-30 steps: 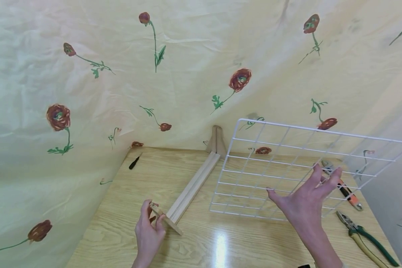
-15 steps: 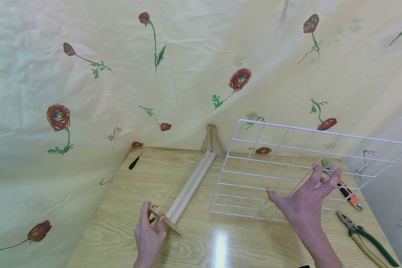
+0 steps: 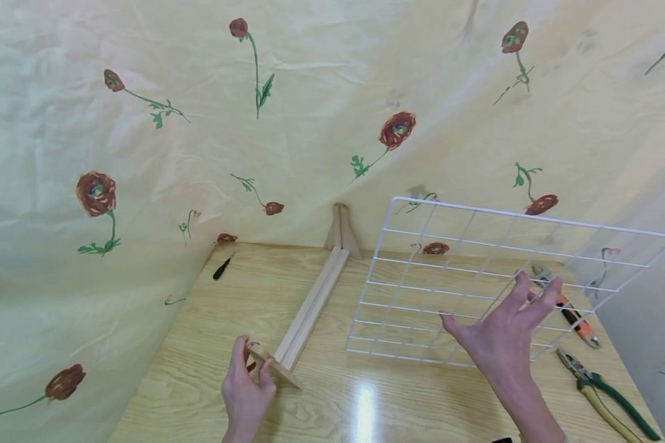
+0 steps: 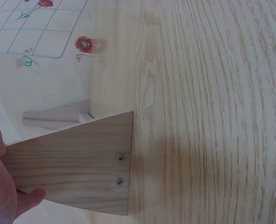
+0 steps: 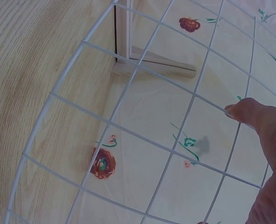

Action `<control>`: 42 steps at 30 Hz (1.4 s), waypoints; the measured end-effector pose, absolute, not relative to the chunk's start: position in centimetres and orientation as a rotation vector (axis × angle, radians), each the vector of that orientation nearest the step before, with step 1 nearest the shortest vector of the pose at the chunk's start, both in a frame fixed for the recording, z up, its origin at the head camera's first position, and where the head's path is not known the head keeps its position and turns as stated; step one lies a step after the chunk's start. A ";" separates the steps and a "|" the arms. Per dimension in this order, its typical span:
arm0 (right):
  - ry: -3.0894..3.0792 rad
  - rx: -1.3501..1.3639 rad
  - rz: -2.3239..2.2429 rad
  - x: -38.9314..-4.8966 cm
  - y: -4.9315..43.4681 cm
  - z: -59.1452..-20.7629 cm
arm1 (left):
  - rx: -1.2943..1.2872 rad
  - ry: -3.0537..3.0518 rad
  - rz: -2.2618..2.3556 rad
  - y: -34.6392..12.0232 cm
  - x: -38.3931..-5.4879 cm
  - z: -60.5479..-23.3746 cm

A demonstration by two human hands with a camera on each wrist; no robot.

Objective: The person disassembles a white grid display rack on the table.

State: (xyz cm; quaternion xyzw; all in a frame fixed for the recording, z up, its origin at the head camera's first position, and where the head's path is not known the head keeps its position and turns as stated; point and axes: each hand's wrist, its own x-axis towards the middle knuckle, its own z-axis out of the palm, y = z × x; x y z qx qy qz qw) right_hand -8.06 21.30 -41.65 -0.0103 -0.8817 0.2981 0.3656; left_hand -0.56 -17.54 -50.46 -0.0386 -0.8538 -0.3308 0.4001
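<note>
A wooden stand lies on the table: a long grooved bar [image 3: 313, 307] joins a near end piece [image 3: 274, 366] to a far end piece [image 3: 343, 234] by the wall. My left hand [image 3: 246, 387] grips the near end piece at its narrow top, thumb on one side. In the left wrist view this piece is a tapered wooden board [image 4: 77, 163] with two screw heads near its wide edge. Right of the stand, my right hand [image 3: 501, 335] holds a white wire grid panel [image 3: 432, 261] tilted up, fingers spread across the wires. Its thumb [image 5: 250, 112] lies against a wire.
Pliers with green and yellow handles [image 3: 612, 397] lie at the right edge of the wooden table [image 3: 199, 369]. An orange and black handled tool [image 3: 576, 320] lies behind the grid. A small black screwdriver [image 3: 221, 269] is at the back left. Flowered cloth [image 3: 310, 123] covers the wall.
The far end of the wooden stand has swung left along the wall, away from the grid. My left hand has barely shifted. The grid panel's right side has moved slightly left.
</note>
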 end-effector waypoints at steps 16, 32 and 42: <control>-2.349 -0.097 0.799 -7.9 20.9 -41.5 | -0.061 -2.138 -0.861 -17.0 -0.1 -50.1; -2.384 -0.081 0.818 -8.0 20.7 -41.6 | -0.025 -2.116 -0.855 -16.2 -0.1 -50.4; -2.412 -0.100 0.832 -8.0 20.6 -41.5 | -0.015 -2.048 -0.809 -15.0 -0.1 -50.5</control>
